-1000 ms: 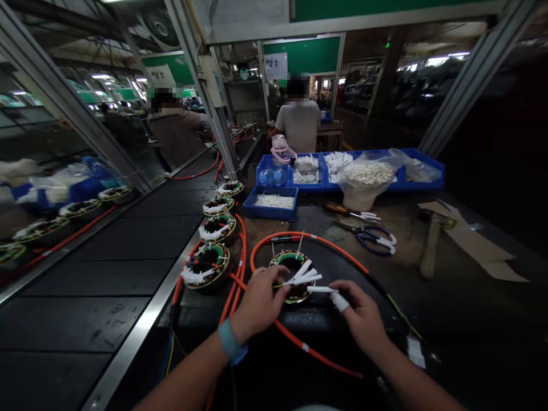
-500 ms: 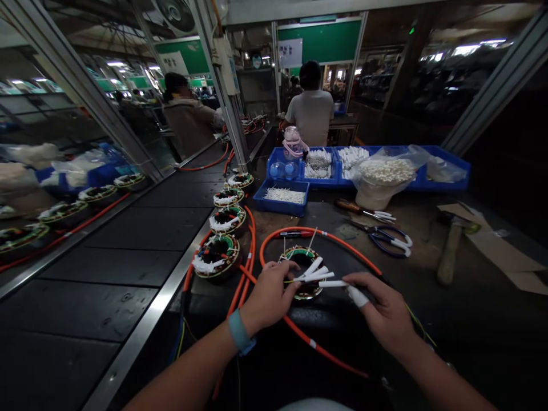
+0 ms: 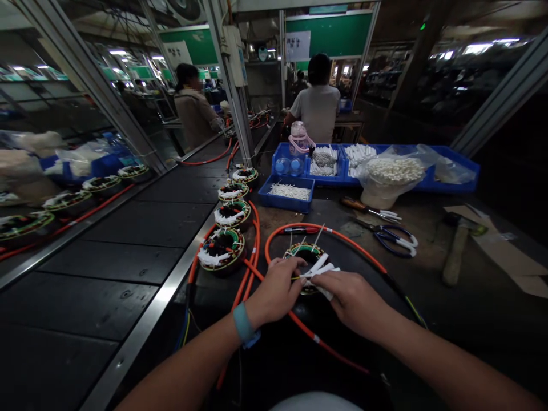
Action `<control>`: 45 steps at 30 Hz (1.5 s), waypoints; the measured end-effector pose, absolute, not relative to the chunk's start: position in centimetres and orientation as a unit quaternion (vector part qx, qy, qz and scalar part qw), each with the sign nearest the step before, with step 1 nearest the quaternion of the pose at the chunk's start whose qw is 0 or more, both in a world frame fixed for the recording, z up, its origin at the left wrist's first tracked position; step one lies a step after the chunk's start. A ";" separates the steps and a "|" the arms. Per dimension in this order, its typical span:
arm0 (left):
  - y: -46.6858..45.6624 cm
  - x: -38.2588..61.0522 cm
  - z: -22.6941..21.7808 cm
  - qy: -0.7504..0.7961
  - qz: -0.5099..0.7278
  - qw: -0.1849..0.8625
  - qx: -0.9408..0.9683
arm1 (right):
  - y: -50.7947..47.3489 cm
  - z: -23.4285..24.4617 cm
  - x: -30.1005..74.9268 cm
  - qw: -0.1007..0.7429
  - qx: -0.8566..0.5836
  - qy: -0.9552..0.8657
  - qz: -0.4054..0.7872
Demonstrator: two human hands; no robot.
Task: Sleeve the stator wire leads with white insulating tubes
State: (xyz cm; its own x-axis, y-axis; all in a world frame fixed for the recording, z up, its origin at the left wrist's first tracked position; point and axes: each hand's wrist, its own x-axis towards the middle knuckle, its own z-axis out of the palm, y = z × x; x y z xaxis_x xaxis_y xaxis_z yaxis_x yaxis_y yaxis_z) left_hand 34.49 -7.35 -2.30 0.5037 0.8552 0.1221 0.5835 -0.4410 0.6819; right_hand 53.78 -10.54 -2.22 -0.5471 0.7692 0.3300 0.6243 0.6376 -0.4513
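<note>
1. head view: at the near middle, on the dark bench (image 3: 428, 291), between both hands, one wound ring (image 3: 305, 248), near side partly hidden by fingers.
2. with the left hand (image 3: 278, 285), apparently pinching thin leads (image 3: 295, 278) over the ring; narrow grip, fingertips close together.
3. with the right hand (image 3: 357, 299), held in from the right, meeting the left fingertips; narrow too, but hard to tell whether gripping any sleeve.
4. done, by the look of it: several white sleeves (image 3: 319, 264) gathered at the leads, pointing right; thin white sticks (image 3: 319, 234) standing at the far rim.
5. remaining, probably: a fair part; sleeves loose and fanned out, not yet lying along the rim as on the row of finished-looking rings (image 3: 233, 214) at left.
6. around: orange cable (image 3: 359, 245) looped past the ring; farther, blue tray (image 3: 282, 204) and blue bins (image 3: 325, 180); right, scissors (image 3: 379, 229) and hammer (image 3: 456, 257).
</note>
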 end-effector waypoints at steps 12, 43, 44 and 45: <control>-7.9 35.2 -5.0 0.437 0.238 0.210 0.841 | -11.9 -3.7 52.5 0.234 -0.365 -0.901 0.016; -7.4 34.6 -3.3 0.437 0.253 0.310 0.806 | -12.3 -5.9 52.8 0.380 -0.476 -0.793 -0.019; -7.4 34.9 -3.3 0.448 0.255 0.303 0.802 | -12.0 -6.0 52.9 0.383 -0.474 -0.793 -0.013; -7.5 35.2 -3.2 0.459 0.255 0.294 0.798 | -11.8 -6.1 52.9 0.385 -0.472 -0.793 -0.010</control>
State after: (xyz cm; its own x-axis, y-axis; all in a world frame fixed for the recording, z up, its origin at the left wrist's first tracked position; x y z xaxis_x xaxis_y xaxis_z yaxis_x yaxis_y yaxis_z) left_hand 35.25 -7.47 -3.24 0.4481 0.8833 0.1381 0.5828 -0.4057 0.7041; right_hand 52.92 -11.80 -6.08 -0.2573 0.7405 0.6209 0.7564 0.5542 -0.3474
